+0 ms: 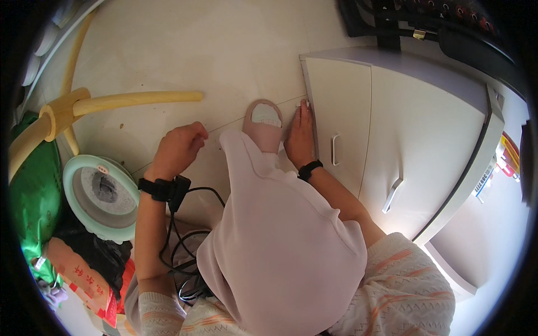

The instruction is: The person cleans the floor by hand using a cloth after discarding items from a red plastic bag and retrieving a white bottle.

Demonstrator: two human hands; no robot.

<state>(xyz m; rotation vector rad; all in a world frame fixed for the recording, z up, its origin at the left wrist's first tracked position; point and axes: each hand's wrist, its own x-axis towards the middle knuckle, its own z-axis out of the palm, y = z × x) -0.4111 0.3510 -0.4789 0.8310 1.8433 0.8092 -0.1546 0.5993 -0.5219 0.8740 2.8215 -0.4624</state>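
My left hand is above the tiled floor with its fingers curled; no object shows in it, but the inside of the fingers is hidden. My right hand reaches down beside the lower edge of a white cabinet, fingers extended and close together. A small whitish scrap shows at its fingertips; whether it is held is unclear. Between the hands is a pink slipper on my foot. Left of my left wrist stands a mint-green basin with sudsy water and a grey cloth in it.
A wooden stand with rounded legs is at the upper left. Green, black and red bags lie at the left rim. Black cables hang by my left forearm. Black-framed equipment stands beyond the cabinet. Small dark specks dot the floor.
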